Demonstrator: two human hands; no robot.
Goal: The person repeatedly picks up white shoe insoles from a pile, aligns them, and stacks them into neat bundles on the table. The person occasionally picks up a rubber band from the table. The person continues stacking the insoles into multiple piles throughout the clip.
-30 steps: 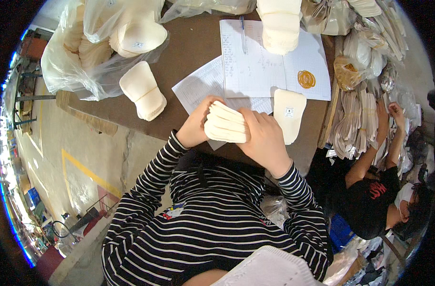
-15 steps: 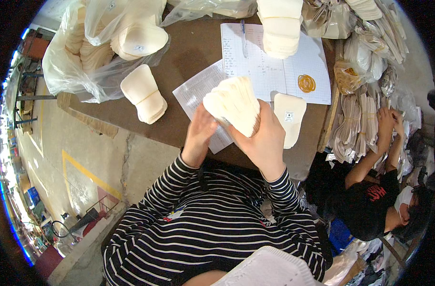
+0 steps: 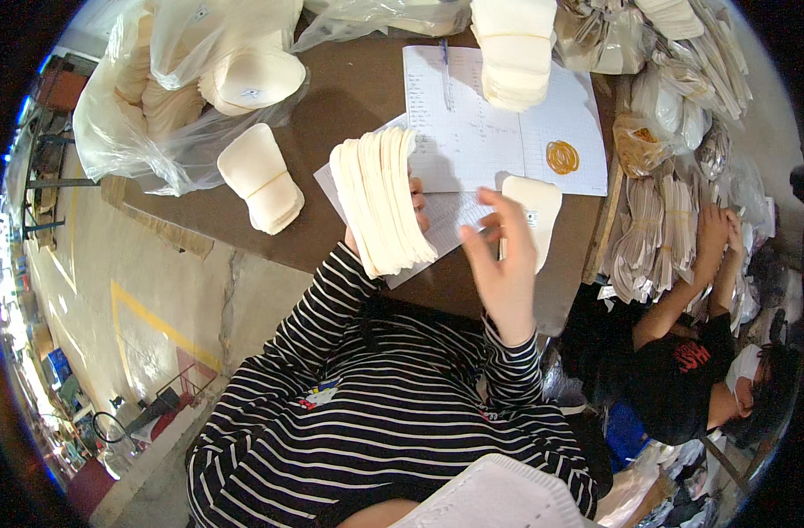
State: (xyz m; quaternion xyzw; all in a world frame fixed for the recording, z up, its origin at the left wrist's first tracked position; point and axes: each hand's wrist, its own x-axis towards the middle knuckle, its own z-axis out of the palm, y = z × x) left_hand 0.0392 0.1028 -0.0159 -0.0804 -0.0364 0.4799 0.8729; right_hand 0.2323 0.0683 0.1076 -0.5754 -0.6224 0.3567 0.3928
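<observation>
My left hand (image 3: 412, 211) grips a thick stack of cream insole-shaped pieces (image 3: 380, 201), held upright above the brown table (image 3: 349, 97); only its fingertips show behind the stack. My right hand (image 3: 501, 255) is apart from the stack, fingers spread and blurred, holding nothing. Just past it a single cream piece (image 3: 532, 211) lies on the table near the right edge. Under both hands lie white sheets of paper (image 3: 459, 132) with handwriting.
A banded bundle of cream pieces (image 3: 261, 179) lies at left, beside clear plastic bags (image 3: 155, 97) full of more. Another stack (image 3: 513, 48) sits on the paper, next to a rubber-band coil (image 3: 562, 157). A seated person in black (image 3: 683, 370) works at piles on the right.
The stack has gone from both hands to my left hand alone and turned upright. My right hand has let go and moved off to the right.
</observation>
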